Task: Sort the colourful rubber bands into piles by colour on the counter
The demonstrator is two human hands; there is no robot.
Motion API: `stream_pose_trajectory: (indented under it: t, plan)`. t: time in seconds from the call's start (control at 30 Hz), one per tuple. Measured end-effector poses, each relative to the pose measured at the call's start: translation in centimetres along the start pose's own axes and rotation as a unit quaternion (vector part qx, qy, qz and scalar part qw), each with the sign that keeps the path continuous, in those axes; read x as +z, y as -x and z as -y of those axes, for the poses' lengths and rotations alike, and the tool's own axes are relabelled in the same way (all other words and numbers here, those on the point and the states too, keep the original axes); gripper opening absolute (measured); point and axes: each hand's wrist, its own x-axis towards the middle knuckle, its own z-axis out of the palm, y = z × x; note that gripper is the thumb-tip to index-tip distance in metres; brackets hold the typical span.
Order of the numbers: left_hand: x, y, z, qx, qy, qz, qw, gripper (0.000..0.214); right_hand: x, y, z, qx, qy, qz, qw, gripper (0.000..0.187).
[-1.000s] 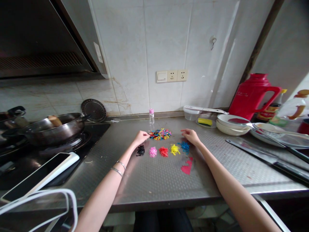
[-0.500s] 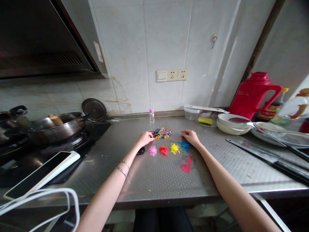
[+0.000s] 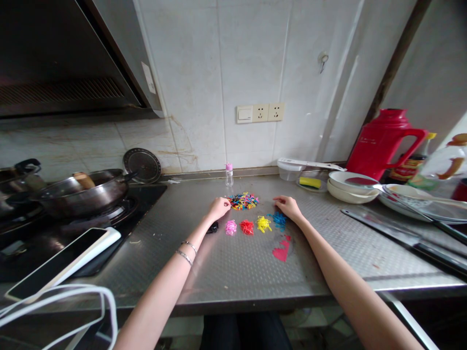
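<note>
A heap of mixed coloured rubber bands (image 3: 243, 201) lies on the steel counter (image 3: 237, 262). In front of it sit small sorted piles: black (image 3: 214, 226), pink (image 3: 230, 227), red (image 3: 247, 227), yellow (image 3: 263, 223) and blue (image 3: 280, 219). My left hand (image 3: 218, 209) rests at the heap's left edge, its fingers curled together in a pinch; what they hold is too small to see. It partly hides the black pile. My right hand (image 3: 289, 206) lies just right of the heap, above the blue pile, with fingers bent down on the counter.
A small pink-capped bottle (image 3: 228, 175) stands behind the heap. A pan (image 3: 78, 194) sits on the stove at left, a phone (image 3: 62, 265) near it. Bowls (image 3: 350, 187), plates, a red thermos (image 3: 381, 143) and a long knife (image 3: 404, 238) are at right. A red scrap (image 3: 281, 252) lies nearby.
My left hand has slid a little right and toward me, from the heap's far left edge to over the black pile. My right hand has barely moved.
</note>
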Motion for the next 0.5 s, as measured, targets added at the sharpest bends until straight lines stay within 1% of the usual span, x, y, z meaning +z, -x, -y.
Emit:
stream_pose_trajectory:
  t: [0.13,0.27,0.5]
  plan:
    - [-0.5,-0.2,-0.1,-0.007,0.029,-0.012,0.999,0.023,0.0,0.0,0.0,-0.003,0.004,-0.004,1.000,0.029]
    - [-1.5,-0.3,-0.5,-0.004,0.049,-0.020,0.999,0.023,-0.1,0.2,0.2,-0.006,0.008,-0.010,1.000,0.030]
    - [-2.7,-0.5,-0.8,-0.013,0.064,-0.032,0.997,0.021,-0.3,0.3,0.5,-0.006,0.003,-0.012,1.000,0.030]
